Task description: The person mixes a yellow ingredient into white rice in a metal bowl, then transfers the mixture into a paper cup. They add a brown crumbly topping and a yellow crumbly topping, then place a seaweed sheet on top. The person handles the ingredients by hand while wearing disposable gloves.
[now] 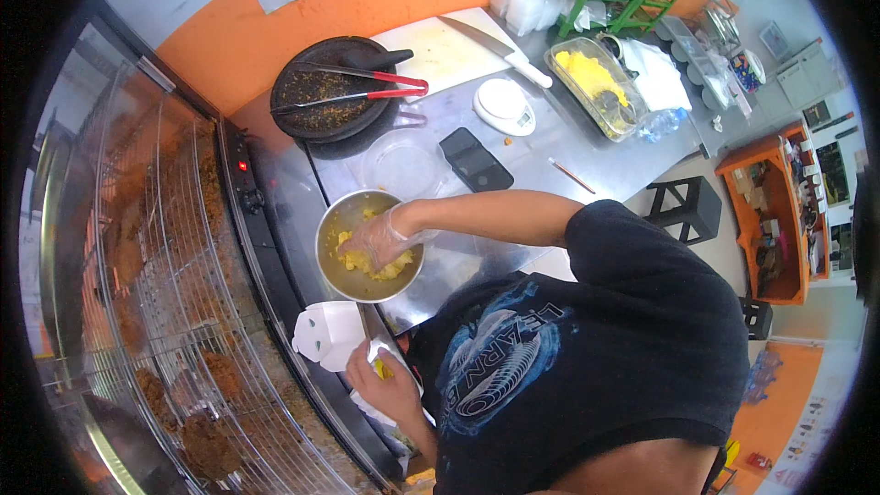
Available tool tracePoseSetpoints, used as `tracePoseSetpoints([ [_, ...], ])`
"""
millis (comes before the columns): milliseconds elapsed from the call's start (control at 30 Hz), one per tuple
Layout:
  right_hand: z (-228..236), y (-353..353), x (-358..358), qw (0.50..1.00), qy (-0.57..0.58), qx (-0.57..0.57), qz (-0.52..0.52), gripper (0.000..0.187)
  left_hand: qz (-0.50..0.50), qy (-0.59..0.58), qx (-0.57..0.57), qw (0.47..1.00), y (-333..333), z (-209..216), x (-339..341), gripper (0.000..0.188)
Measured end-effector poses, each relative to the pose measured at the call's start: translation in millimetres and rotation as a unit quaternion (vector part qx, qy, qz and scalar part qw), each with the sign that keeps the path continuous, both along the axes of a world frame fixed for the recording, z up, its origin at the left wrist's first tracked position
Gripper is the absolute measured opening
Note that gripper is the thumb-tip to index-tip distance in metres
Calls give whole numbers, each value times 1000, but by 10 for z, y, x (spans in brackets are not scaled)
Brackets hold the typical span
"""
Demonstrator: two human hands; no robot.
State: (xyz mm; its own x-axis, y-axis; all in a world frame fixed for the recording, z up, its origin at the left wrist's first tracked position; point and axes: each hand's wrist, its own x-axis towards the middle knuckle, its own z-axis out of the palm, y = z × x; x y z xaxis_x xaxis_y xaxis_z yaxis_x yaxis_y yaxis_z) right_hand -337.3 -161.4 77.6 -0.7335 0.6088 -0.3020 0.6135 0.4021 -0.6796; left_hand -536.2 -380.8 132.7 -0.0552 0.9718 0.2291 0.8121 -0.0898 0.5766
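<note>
My right hand (pixel 386 240), in a clear plastic glove, reaches into a round steel mixing bowl (pixel 414 282). Its fingers are closed into the yellow mash (pixel 396 266), which partly hides their tips. My bare left hand (pixel 390 389) is low beside the counter edge, fingers curled round a white packet with a yellow patch (pixel 382 367); its exact kind is unclear. A white carton with green marks (pixel 330 335) stands between that hand and the bowl. A clear round lid or dish (pixel 400 163) lies just beyond the bowl.
A heated cabinet with wire racks (pixel 174 266) and browned food borders the left. Behind the bowl are a dark stone mortar (pixel 312 115), red-handled tongs (pixel 385 92), a knife (pixel 490 44) on a cutting board (pixel 431 60), a scale (pixel 504 107), a phone (pixel 476 161), and a tub of yellow food (pixel 596 82).
</note>
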Motion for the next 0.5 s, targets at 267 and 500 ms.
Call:
tracePoseSetpoints([
  [267,408,55,-64,950,-159,217,160,69,80,-565,-248,783,319,-575,519,66],
  [500,-261,-207,-205,973,-133,153,110,48,103,-594,-212,769,680,-947,565,72],
])
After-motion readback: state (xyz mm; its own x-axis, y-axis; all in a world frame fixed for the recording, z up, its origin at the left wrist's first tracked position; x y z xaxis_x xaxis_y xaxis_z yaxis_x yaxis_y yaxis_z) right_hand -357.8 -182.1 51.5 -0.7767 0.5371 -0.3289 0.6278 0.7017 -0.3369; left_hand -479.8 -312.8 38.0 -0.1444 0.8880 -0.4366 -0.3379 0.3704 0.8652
